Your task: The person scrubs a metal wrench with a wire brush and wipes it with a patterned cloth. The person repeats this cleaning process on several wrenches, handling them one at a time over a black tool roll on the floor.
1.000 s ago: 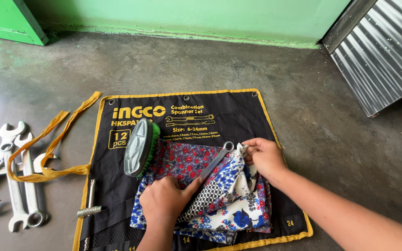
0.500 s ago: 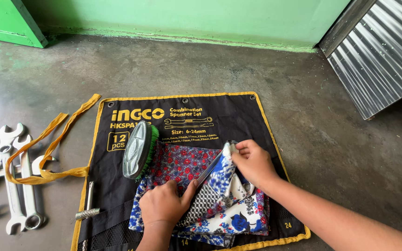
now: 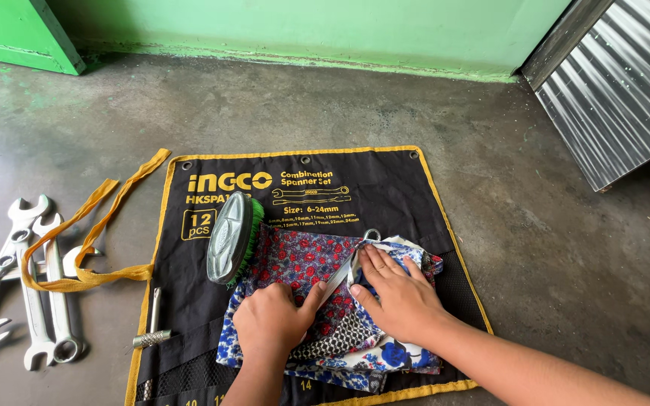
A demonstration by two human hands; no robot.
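Observation:
A floral patchwork cloth (image 3: 302, 263) in red, blue and white lies on a black tool roll (image 3: 355, 195) with yellow trim. A silver spanner (image 3: 353, 259) lies across the cloth, mostly wrapped; its ring end pokes out at the top. My left hand (image 3: 272, 319) pins the cloth and the spanner's lower end, thumb along the shaft. My right hand (image 3: 393, 289) lies flat, fingers together, pressing a fold of cloth over the spanner. A green-bristled brush (image 3: 231, 237) with a grey back stands on edge at the cloth's left corner.
Several loose spanners (image 3: 28, 278) lie on the concrete floor at the left, with the roll's yellow tie straps (image 3: 92, 229) over them. A small knurled metal tool (image 3: 152, 327) lies on the roll's left edge. A green wall runs behind; a corrugated metal sheet (image 3: 618, 83) stands at right.
My right hand has pulled the cloth's corner leftwards over the spanner and now presses down flat on it. My left hand has stayed put.

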